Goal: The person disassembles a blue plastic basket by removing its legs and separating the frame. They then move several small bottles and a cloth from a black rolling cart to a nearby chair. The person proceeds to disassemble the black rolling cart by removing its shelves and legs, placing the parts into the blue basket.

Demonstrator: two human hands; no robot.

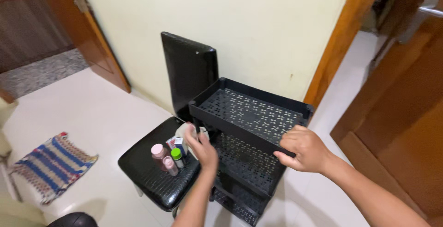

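A black perforated plastic shelf rack [249,116] with three tiers stands against the cream wall. My right hand [304,149] grips the near front edge of its top tray. My left hand [203,149] reaches down to the rack's left corner post, beside a white object on the seat; whether it grips the post or that object I cannot tell. A black chair [157,176] stands just left of the rack. On its seat sit a pink-capped bottle [158,155], a smaller pink bottle [169,165], a green-capped bottle [177,157] and a small box [176,143].
A striped woven mat [51,166] lies on the white tiled floor at left. Wooden doors stand at the right [397,116] and far left [92,38]. A wooden door frame [337,42] borders the wall behind the rack. A dark rounded object [74,219] sits at the bottom edge.
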